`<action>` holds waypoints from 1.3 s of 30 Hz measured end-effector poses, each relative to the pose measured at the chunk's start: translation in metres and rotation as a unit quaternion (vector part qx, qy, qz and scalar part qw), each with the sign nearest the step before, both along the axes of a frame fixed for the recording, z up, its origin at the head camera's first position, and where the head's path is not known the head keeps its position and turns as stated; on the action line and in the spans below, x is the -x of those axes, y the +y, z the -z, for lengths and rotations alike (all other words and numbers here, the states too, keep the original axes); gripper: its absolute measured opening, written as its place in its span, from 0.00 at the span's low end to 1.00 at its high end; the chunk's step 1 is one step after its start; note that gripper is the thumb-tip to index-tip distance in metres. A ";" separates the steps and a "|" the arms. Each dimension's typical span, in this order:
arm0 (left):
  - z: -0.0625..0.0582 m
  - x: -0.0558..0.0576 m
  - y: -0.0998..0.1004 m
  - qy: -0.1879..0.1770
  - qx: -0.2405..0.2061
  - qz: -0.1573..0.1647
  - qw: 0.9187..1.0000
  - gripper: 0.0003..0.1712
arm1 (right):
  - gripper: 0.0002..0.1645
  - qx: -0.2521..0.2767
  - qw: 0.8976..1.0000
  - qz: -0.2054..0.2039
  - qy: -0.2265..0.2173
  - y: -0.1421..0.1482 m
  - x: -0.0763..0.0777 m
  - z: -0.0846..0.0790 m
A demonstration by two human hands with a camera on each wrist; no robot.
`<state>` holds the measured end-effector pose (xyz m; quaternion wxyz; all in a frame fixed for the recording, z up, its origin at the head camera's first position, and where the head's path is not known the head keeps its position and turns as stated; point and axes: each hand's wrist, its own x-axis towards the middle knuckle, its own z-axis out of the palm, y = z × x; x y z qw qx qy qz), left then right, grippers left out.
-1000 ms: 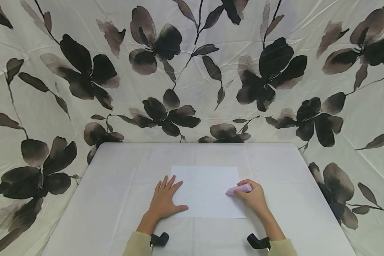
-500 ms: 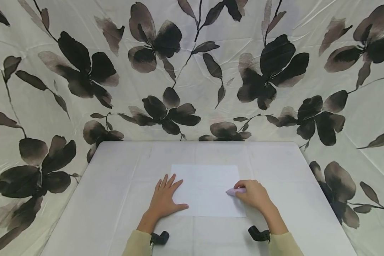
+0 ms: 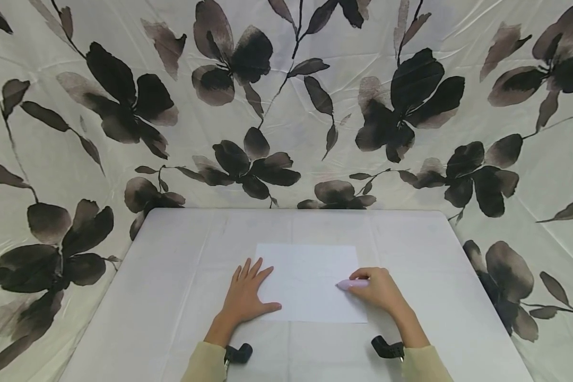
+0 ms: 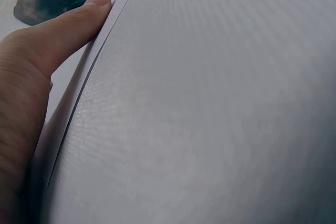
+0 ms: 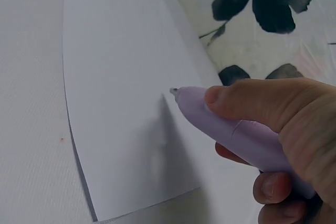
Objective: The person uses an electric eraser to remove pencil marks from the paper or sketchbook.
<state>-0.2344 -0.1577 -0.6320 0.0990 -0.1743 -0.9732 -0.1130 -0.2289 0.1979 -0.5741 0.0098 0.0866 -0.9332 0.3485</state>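
A plain white sheet of paper [image 3: 310, 281] lies on the white-covered table. My left hand [image 3: 245, 300] rests flat at its left side, fingers spread, the thumb reaching over the lower left part. In the left wrist view the thumb [image 4: 68, 32] lies along the paper's edge. My right hand [image 3: 384, 292] grips a thick lilac pen [image 5: 231, 124] with a short, narrow metal-looking tip. The pen points left, its tip close over the right part of the sheet, where its shadow falls. The palm and fingers hide the pen's rear end.
The table [image 3: 172, 265] has a white, faintly creased cover. Behind and beside it hangs a pale cloth [image 3: 324, 132] printed with dark flowers. Black camera mounts [image 3: 387, 347] sit at both wrists, below the light yellow-green sleeves [image 3: 425, 363].
The right hand has turned and closed further over the pen, covering more of its body. The tip has barely shifted. The left hand stays in place; the head view has tilted slightly.
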 end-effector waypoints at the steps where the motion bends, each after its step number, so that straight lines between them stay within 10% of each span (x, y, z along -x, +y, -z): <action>1: 0.000 0.000 0.000 -0.001 0.000 -0.001 1.000 0.57 | 0.09 0.004 1.000 -0.002 0.001 -0.001 0.001 0.000; 39: -0.003 0.005 0.002 0.000 0.000 0.006 1.000 0.58 | 0.14 0.087 0.996 -0.007 -0.022 -0.063 0.048 -0.029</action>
